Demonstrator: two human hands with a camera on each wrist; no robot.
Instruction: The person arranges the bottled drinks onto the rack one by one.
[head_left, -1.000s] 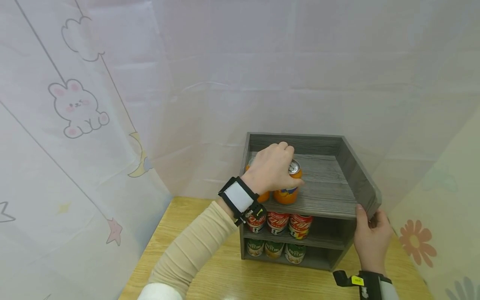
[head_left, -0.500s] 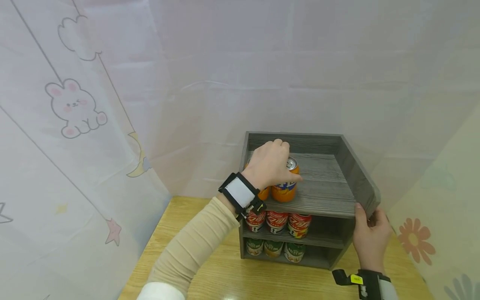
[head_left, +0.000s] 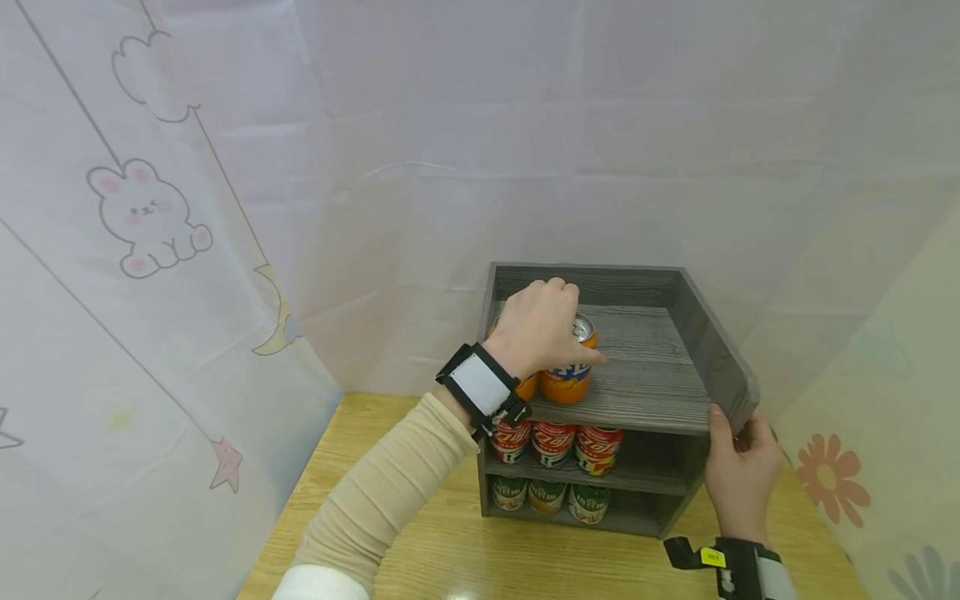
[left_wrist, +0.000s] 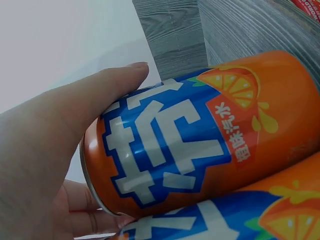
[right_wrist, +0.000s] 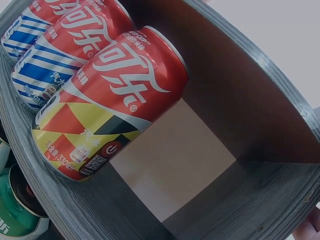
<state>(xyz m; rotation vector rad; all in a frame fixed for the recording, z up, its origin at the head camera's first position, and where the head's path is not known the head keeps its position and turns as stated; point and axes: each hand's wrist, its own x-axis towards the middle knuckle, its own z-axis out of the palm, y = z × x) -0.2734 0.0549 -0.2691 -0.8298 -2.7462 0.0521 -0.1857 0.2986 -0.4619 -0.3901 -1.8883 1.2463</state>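
My left hand (head_left: 540,329) reaches over an orange soda can (head_left: 566,385) on the top board of a grey wooden shelf (head_left: 656,367). In the left wrist view the thumb lies along one side of this upright can (left_wrist: 165,140), near its top, and the fingers curl round the other side. Right against it stands a second orange can (left_wrist: 240,220), mostly covered by the hand in the head view. At the shelf's front right corner my right hand (head_left: 742,475) grips the side panel, thumb on the inside; only a bit of that hand shows in the right wrist view.
Three red cola cans (right_wrist: 115,100) stand in a row on the middle level, towards the left. Below them are three green-and-white cans (head_left: 588,504). The shelf stands on a wooden table (head_left: 450,558), with patterned white sheets (head_left: 412,208) behind and beside it.
The left hand and the orange can have shifted slightly left and back, then held nearly still over the last half second. My right hand keeps its grip on the shelf's corner.
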